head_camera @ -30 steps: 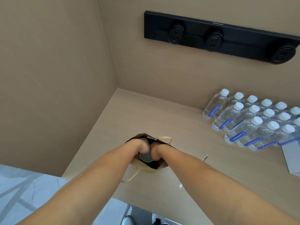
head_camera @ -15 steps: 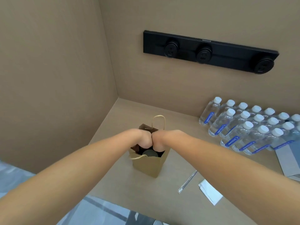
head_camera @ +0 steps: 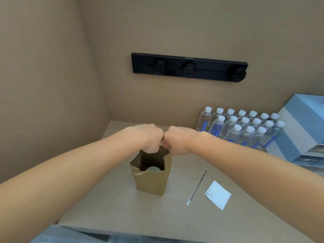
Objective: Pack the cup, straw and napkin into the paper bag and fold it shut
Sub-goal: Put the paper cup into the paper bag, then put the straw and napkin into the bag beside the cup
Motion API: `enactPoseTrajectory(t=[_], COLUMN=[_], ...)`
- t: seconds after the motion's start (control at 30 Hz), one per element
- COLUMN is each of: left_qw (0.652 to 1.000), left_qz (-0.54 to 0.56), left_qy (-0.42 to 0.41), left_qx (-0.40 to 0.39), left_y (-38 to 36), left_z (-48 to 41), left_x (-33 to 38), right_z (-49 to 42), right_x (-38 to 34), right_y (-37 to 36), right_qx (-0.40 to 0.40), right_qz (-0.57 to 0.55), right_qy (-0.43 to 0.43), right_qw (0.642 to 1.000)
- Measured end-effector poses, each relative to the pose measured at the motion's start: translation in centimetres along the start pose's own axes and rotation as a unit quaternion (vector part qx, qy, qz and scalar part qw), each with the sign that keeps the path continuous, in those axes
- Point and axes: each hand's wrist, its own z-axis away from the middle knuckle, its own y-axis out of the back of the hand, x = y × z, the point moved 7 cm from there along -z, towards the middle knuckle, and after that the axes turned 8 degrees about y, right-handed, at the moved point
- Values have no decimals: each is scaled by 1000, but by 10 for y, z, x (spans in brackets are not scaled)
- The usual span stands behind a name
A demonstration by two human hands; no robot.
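Brown paper bag point(head_camera: 152, 179) stands upright mid-tabletop point(head_camera: 112, 213), mouth open, cup point(head_camera: 154, 169) lid showing inside. Left hand point(head_camera: 149, 137) and right hand point(head_camera: 175, 142) pinch its far rim, fingers closed. Straw point(head_camera: 197, 187) and napkin point(head_camera: 218, 194) lie toward the right edge.

Both fists — left hand point(head_camera: 150, 137), right hand point(head_camera: 176, 140) — have risen from inside the paper bag point(head_camera: 151, 179) to its rim.

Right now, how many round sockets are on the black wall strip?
3. On the black strip: left socket near its left end, middle socket close beside it, right socket set apart near the right end. None appears hidden.
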Motion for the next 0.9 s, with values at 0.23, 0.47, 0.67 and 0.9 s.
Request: enactPoseTrajectory(t=[0.23,0.47,0.67,0.9], left_qw=[986,977,983,977], left_qz=[86,123,138,177], left_qy=[-37,-41,16,120], left_qx=[140,169,121,2], left_y=[42,34,-17,-130], left_z=[6,-18,-64,-101], left_x=[60,138,183,206], right_z=[68,129,151,127], right_x=[34,97,151,170], right_y=[12,-33,-107,-213], right_qx=[42,17,-4,-36], right_qz=[7,13,-13,-109], right_qy=[-104,-181,-197,-157], right_qw=[994,983,980,981])
